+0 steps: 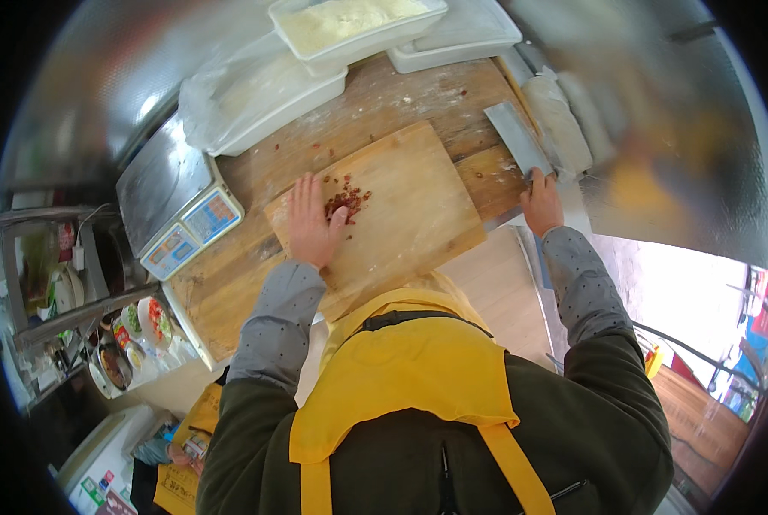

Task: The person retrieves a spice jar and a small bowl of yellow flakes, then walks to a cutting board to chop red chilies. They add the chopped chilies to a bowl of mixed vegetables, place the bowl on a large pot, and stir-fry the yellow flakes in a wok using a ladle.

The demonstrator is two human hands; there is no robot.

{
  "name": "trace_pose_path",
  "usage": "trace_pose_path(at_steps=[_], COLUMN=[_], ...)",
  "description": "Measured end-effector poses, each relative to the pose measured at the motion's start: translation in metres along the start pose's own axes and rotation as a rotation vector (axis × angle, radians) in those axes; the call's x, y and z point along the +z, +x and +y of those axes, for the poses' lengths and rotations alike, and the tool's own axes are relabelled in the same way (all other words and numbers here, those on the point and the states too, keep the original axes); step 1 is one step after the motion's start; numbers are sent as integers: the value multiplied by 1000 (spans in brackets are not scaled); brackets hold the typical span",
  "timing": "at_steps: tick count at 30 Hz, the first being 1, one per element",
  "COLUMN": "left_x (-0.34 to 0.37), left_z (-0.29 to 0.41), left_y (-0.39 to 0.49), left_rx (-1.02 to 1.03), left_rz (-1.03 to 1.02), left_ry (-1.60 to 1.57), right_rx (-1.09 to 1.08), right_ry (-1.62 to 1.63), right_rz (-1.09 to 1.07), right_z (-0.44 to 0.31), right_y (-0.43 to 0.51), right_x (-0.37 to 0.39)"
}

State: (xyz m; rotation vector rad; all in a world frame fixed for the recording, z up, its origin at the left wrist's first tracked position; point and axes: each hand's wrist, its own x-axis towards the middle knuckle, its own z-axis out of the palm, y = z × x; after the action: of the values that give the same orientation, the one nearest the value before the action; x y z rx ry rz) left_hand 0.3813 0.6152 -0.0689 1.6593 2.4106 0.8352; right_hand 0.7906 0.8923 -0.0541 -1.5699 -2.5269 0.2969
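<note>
My left hand lies flat at the left side of a wooden cutting board, fingers straight and thumb spread. Right beside that thumb is a small heap of chopped dark-red pieces, possibly dried fruit or chili. The palm hides whatever is under it. Off the board's right side, my right hand grips a cleaver by its handle, which the fingers mostly cover. Its broad metal blade points away from me over the wooden worktop.
A digital scale stands at the left. White tubs, one with flour and one under plastic film, line the back. A plastic-wrapped bundle lies right of the cleaver. Bowls of food and another person's hand are lower left.
</note>
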Motion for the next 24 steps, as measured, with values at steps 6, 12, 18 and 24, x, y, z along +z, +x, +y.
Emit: trace_pose_path(at_steps=[6,12,18,24], left_x=[-10,1,12,2], left_z=[14,13,12,18], left_y=[-2,36,12,-22], left_rx=[-6,203,146,19], left_rz=[-140,-113,-43,-51], left_ry=[-319,-72,-313,-420], right_rx=[-318,-294,-275,-360], right_ry=[-174,254,214,486], right_rz=[256,-32,-164,-260], right_z=[-26,-57,-61,-143], right_y=[20,28,43,17], right_x=[19,38,39,27])
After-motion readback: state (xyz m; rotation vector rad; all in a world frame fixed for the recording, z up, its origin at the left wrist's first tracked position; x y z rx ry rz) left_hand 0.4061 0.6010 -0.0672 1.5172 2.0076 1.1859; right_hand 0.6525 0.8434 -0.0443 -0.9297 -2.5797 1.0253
